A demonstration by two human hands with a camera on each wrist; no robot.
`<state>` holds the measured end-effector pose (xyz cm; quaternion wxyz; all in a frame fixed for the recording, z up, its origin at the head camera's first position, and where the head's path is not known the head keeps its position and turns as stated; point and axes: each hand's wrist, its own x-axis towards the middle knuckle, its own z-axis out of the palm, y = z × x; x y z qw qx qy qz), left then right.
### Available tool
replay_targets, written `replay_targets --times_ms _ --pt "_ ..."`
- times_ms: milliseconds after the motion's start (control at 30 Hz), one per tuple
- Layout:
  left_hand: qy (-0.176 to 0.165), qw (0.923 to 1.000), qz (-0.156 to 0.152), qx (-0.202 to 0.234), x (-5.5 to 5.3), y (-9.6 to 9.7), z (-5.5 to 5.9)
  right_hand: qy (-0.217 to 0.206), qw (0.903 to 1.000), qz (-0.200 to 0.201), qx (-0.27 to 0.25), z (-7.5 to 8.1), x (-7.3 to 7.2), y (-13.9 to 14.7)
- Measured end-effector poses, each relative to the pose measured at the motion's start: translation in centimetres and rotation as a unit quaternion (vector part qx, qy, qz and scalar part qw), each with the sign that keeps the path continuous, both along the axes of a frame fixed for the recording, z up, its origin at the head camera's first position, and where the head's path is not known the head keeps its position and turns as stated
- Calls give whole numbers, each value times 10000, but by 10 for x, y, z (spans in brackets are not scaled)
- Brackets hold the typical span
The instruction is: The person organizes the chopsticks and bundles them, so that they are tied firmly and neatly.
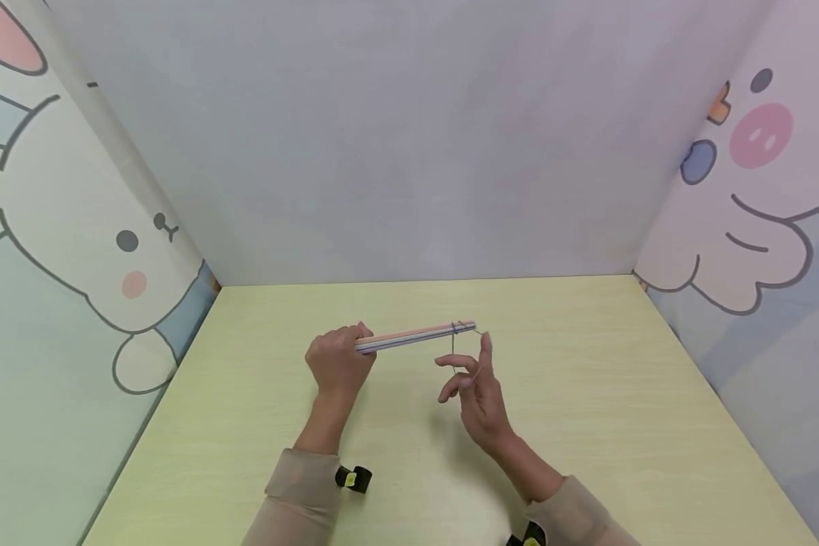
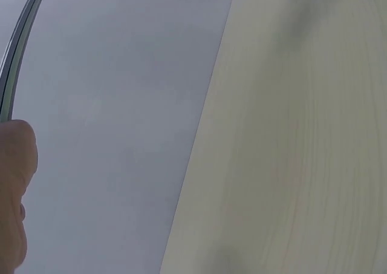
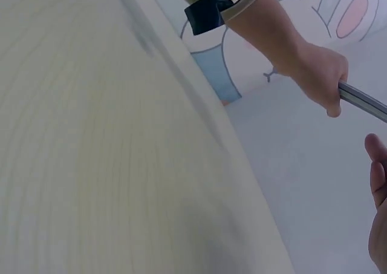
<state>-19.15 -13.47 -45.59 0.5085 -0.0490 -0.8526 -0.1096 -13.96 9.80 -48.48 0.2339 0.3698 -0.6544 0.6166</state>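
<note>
Right now, you are gripping a bundle of thin sticks (image 1: 412,337) with your left hand (image 1: 340,360). Its fingers are curling round one end, and the other end is pointing just above three o'clock. You are holding the bundle up over the pale yellow table (image 1: 655,425). The sticks are showing pink, white and dark stripes along their length.

Your right hand (image 1: 483,406) is sitting between three and four o'clock from your left hand. Its fingers are spreading quite wide: one finger is sticking up toward twelve o'clock, and others are reaching toward nine. A thin band (image 1: 453,347) is going round the far end of the bundle. One part is running down toward six o'clock to your fingers. Another part is running toward four o'clock to the tip of your raised finger. It is hard to tell just how the band is looping round each finger.

A black strap (image 1: 362,479) is sitting at three o'clock on your left sleeve (image 1: 303,478). A plain gray wall (image 1: 416,152) is standing past the table at twelve o'clock. A drawn bunny (image 1: 75,220) is showing at nine, and a drawn pig (image 1: 760,136) is showing between two and three.
</note>
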Motion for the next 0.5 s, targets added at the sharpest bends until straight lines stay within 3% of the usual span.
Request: replay_targets --times_ms 100,267,367,500 --pt "-32 9999 80 -87 0 -1 0 -1027 9935 204 -440 6 8 -3" --pt "-101 9996 186 -209 1 -3 -1 -2382 9662 549 -814 13 13 -5" --pt "-114 9994 213 -259 2 -4 -1 -2904 9488 744 -992 14 10 -4" --pt "-19 9997 130 -217 3 -4 -2 -3158 9346 995 -1301 15 4 -1"
